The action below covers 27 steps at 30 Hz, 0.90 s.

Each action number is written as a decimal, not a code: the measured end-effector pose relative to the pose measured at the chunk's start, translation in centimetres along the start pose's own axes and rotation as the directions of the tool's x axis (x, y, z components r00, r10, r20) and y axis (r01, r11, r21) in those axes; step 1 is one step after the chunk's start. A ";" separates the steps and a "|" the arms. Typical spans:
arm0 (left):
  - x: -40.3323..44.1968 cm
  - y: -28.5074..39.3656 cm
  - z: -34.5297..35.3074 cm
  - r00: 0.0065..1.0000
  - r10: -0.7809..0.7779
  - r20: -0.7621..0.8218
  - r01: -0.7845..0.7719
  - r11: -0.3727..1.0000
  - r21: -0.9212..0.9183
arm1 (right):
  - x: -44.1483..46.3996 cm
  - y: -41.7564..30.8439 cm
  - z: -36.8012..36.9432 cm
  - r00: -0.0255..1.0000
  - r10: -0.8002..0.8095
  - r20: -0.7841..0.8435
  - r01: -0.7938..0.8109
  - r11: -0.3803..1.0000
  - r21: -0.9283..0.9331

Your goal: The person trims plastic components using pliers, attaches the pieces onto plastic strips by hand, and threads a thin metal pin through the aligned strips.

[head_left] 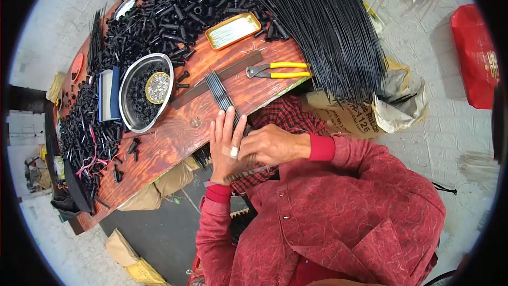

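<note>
Several thin black rods (216, 86) lie side by side across a dark metal bar (194, 91) at the table's near edge. My left hand (225, 145) lies over their near ends, fingers stretched out and pointing away from me, with a pale wrap round one finger. Beside it, touching or almost touching, my right hand (269, 145) has its fingers bent together over the rods' near end; what they hold, if anything, is hidden. Yellow-handled pincers (278, 70) rest on the table to the right of the bar.
Black tubular parts (174, 13) are heaped on the table (153, 161). A metal bowl (125, 94) holds small black parts and a round tin (157, 87). Also there are a yellow-rimmed tray (233, 30), a blue-edged box (109, 94) and a large bundle of black rods (328, 32).
</note>
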<state>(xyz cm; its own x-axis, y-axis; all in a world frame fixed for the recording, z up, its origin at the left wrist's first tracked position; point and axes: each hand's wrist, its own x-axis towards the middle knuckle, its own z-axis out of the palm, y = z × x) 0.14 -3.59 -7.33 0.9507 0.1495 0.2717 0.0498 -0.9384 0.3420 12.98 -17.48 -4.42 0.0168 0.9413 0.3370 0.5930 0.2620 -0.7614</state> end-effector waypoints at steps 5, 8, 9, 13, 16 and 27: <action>-0.1 -0.3 0.9 0.999 0.014 -0.044 -0.013 0.999 0.029 | -0.3 0.0 0.0 0.999 0.041 -0.013 -0.040 0.998 0.039; 0.0 -0.2 0.9 0.998 0.025 -0.057 -0.025 1.000 0.011 | 0.1 0.1 -0.4 0.999 0.033 -0.026 -0.032 0.999 0.042; 0.1 -0.3 1.0 0.998 0.033 -0.054 -0.033 0.999 0.012 | 0.0 0.0 -0.4 0.999 0.040 -0.029 -0.039 0.999 0.024; 0.3 0.0 0.6 0.998 0.014 -0.066 -0.014 1.000 0.006 | 0.0 0.4 -0.1 0.999 0.049 -0.018 -0.049 0.998 0.034; 0.0 -0.4 1.1 0.998 0.029 -0.061 -0.024 0.997 0.071 | -0.2 0.5 0.3 0.996 0.082 -0.037 -0.080 0.996 0.041; -0.6 -0.3 2.2 0.997 -0.042 -0.064 0.048 0.995 0.085 | 0.0 0.7 -0.1 0.999 0.033 -0.032 -0.033 0.999 0.004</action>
<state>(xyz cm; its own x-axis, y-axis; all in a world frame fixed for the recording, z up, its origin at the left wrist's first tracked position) 0.26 -4.02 -9.55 0.9263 0.2086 0.3137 0.1209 -0.9533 0.2768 13.42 -17.28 -4.89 0.0624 0.9422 0.3292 0.5886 0.2317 -0.7745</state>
